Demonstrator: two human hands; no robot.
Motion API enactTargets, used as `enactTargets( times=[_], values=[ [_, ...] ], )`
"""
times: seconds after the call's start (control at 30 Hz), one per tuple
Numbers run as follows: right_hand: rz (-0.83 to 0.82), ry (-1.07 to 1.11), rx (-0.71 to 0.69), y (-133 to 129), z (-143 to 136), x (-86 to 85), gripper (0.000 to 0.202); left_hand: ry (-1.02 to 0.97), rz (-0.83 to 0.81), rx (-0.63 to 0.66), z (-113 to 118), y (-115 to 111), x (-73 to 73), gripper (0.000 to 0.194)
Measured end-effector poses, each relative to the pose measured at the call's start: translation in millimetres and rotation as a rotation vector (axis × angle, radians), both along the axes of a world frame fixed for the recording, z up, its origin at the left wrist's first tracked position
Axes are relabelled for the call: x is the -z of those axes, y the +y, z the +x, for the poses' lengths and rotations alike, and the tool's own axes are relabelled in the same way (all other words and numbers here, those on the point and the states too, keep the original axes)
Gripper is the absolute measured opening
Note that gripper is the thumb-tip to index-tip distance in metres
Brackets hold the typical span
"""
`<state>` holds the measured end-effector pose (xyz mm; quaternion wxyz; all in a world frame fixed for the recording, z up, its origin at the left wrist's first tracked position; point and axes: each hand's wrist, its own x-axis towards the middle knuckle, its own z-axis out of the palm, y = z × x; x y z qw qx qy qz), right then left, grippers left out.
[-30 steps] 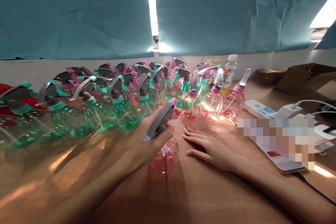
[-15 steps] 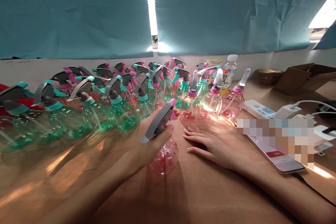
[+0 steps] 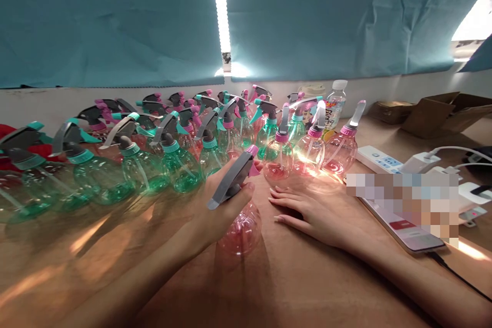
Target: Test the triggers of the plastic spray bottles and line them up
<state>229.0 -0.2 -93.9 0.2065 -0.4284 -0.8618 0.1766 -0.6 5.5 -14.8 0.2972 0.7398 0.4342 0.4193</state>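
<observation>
My left hand [image 3: 221, 205] is wrapped round the neck of a pink spray bottle [image 3: 241, 233] with a grey trigger head and pink nozzle, which stands upright on the wooden table [image 3: 307, 287]. Part of its neck is hidden behind the fingers. To the right, my right hand [image 3: 303, 212] lies on the table, fingers apart, holding nothing. Just beyond it stand three pink bottles, the nearest a pink spray bottle [image 3: 278, 161]. Several green spray bottles, one of them a green bottle [image 3: 181, 166], line the left side.
A phone [image 3: 400, 220], partly pixelated, lies at the right beside a white power strip [image 3: 378, 159] with chargers and cables. Behind are a clear drink bottle [image 3: 336, 105] and an open cardboard box [image 3: 434, 115]. More spray bottles crowd the back near the wall.
</observation>
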Motion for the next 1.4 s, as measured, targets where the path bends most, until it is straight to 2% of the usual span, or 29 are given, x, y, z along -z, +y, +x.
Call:
enactTargets(
  times=[0.13, 0.27, 0.5, 0.67, 0.77, 0.87, 0.93, 1.1, 1.23, 1.4],
  values=[
    [0.008, -0.005, -0.007, -0.3, -0.4, -2.2, 0.043, -0.001, -0.007, 0.001, -0.9, 0.2, 0.8, 0.004],
    [0.023, -0.024, 0.007, -1.0, -1.0, -7.4, 0.041, -0.011, -0.025, -0.023, -1.5, -2.6, 2.1, 0.006],
    [0.011, -0.044, 0.007, -1.4, -2.4, -10.3, 0.042, -0.028, -0.027, -0.158, -1.1, -5.2, 6.7, 0.009],
    [-0.022, -0.044, 0.003, -1.5, -3.0, -14.0, 0.044, -0.016, -0.066, -0.086, 2.4, -4.5, -0.2, 0.01],
    [-0.021, -0.085, 0.003, -1.6, -3.4, -17.2, 0.044, 0.021, -0.082, -0.098, 3.6, -5.7, -4.2, 0.016],
    [-0.016, -0.101, 0.002, -1.7, -3.3, -18.2, 0.044, 0.071, -0.066, -0.127, 2.9, -6.5, -6.4, 0.013],
    [-0.018, -0.1, 0.004, -1.8, -3.2, -18.3, 0.043, 0.09, -0.056, -0.097, 2.4, -6.1, -8.2, 0.012],
    [-0.022, -0.074, 0.008, -2.1, -2.8, -18.0, 0.042, 0.006, -0.061, -0.02, 4.3, -5.1, -13.1, 0.013],
    [-0.022, -0.055, 0.014, -2.1, -2.8, -16.9, 0.042, -0.037, -0.04, -0.004, 5.0, -6.5, -12.2, 0.011],
    [-0.026, -0.068, 0.018, -2.4, -3.2, -18.8, 0.043, 0.049, -0.029, -0.055, 2.5, -5.0, -7.6, 0.016]
  ],
)
